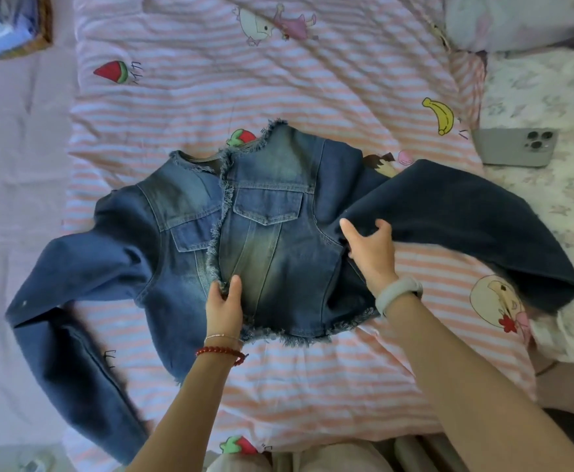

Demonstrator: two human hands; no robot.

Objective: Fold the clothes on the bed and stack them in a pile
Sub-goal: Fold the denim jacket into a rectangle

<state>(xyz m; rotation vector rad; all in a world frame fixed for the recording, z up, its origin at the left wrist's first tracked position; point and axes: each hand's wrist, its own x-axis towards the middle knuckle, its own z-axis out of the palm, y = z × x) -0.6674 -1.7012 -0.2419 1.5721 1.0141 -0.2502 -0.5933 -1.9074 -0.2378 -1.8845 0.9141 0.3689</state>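
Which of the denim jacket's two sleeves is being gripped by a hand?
The sleeve on the right: the right hand grips it near the armpit. The other sleeve lies untouched on the left, bent toward the bed's edge.

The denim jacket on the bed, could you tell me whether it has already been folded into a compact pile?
No, the denim jacket lies spread front-up on the striped quilt, with both sleeves stretched out sideways.

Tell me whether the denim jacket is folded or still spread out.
Mostly spread: the denim jacket lies front-up with one sleeve flat; the right hand holds the other, the left hand pinches the frayed front edge.
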